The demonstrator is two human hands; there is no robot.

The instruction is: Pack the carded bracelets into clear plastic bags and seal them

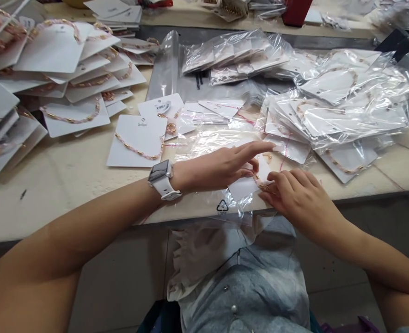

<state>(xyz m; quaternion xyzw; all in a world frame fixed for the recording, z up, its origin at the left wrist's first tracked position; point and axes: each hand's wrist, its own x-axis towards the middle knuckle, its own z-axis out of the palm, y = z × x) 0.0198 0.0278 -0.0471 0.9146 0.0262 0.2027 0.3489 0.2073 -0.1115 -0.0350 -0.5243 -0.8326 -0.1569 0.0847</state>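
Observation:
My left hand (218, 167), with a white-strapped smartwatch (161, 179) on its wrist, reaches over a clear plastic bag (204, 203). Its thumb and fingers close around the top of a small white card (246, 187). My right hand (296, 199) pinches the card's lower right end, where a pink and gold beaded bracelet (259, 182) lies. Its fingers partly hide the bracelet. The bag has a printed recycling symbol near its lower edge and hangs over the table's front edge (86, 217).
Loose white cards with pink-and-gold bracelets (69, 111) are heaped on the left. Bagged cards (343, 111) are piled on the right and at the back (232, 58). A card with a bracelet (135, 141) lies just left of my hands. My lap is below the table edge.

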